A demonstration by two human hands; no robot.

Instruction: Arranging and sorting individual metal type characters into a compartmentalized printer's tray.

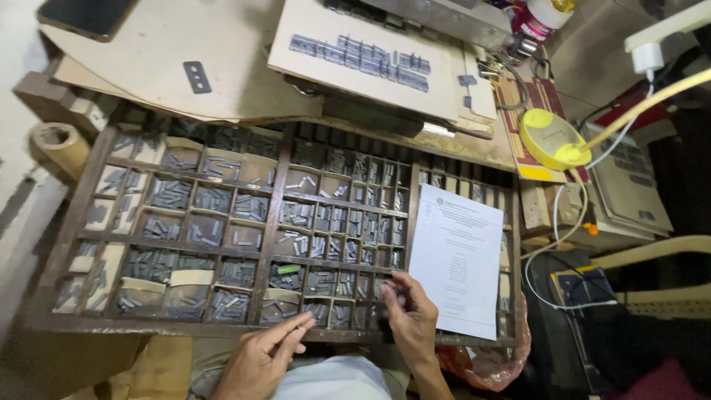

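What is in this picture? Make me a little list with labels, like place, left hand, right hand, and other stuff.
place: a wooden type case with many small compartments of grey metal type pieces
left hand: rests on the case's front edge, fingers spread, holding nothing visible
right hand: fingertips at a front compartment, seemingly pinching small type pieces
paper: a white printed sheet lies on the case's right side
other stuff: a yellow desk lamp; a board with set type rows
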